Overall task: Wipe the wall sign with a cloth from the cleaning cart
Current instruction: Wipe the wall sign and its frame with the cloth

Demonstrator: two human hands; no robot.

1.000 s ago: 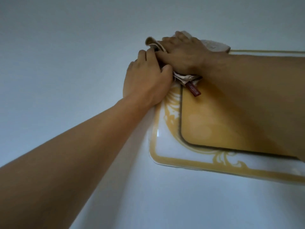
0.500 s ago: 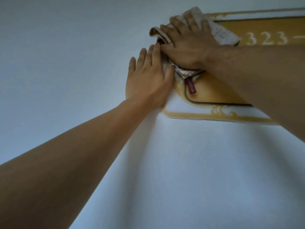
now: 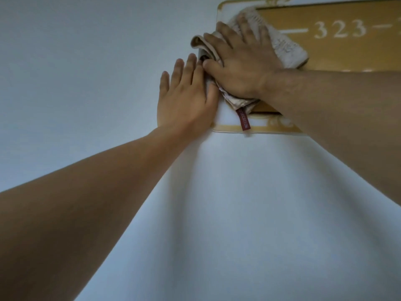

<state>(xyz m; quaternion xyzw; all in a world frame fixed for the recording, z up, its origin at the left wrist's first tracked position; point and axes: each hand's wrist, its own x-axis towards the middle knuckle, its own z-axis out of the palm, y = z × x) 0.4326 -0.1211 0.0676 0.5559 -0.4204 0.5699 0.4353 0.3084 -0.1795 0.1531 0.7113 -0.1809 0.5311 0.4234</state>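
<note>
The wall sign [image 3: 338, 51] is a gold plate with the number 323 and a white, gold-trimmed border, high on the wall at the upper right. A crumpled beige cloth [image 3: 286, 47] with a dark red tag lies pressed against the sign's left part. My right hand [image 3: 240, 64] lies flat on the cloth, fingers spread over it. My left hand [image 3: 186, 98] rests flat on the wall at the sign's left edge, fingers apart, its thumb touching the border and the cloth's edge. My right forearm hides the sign's lower right part.
A plain white wall [image 3: 217, 213] fills the rest of the view, below and to the left of the sign. Both of my forearms reach up across it from the bottom left and the right.
The view has dropped, so the sign sits higher in frame and the number 323 shows. My left hand has flattened from a curled grip at the cloth. My right hand still presses the cloth.
</note>
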